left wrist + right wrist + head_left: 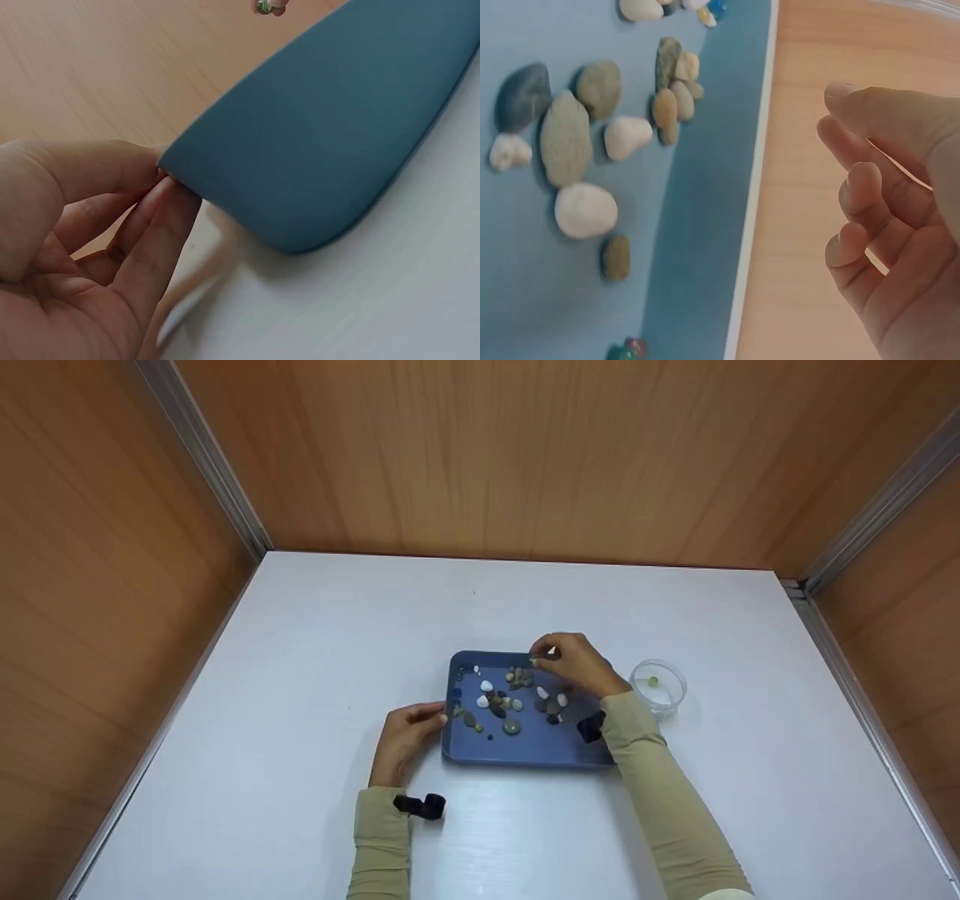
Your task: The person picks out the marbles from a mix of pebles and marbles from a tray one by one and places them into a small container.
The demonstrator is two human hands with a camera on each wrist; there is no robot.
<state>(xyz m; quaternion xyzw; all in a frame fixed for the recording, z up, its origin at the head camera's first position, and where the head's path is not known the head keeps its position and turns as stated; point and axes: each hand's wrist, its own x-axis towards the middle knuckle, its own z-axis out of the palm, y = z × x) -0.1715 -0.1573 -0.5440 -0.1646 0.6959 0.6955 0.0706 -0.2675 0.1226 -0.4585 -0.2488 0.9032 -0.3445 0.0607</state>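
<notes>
The blue tray (559, 746) lies on the white table with pebbles grouped inside it. My left hand (405, 735) pinches the tray's left rim, and the left wrist view shows thumb and fingers (142, 187) meeting at that edge. Above the tray's far rim is my right hand (576, 664), its fingertips close together. A small green marble (263, 7) shows between those fingertips at the top of the left wrist view. In the right wrist view the right hand (900, 202) is beside the tray wall, and the marble is hidden. Nearby lie a white pebble (586, 211) and a flat grey pebble (565, 142).
A clear round dish (660, 708) stands right of the tray, with a small green piece (653, 681) in it. Dark blue glass pieces (457, 693) sit along the tray's left side. Wood-grain panels (480, 457) enclose the table at the back and sides.
</notes>
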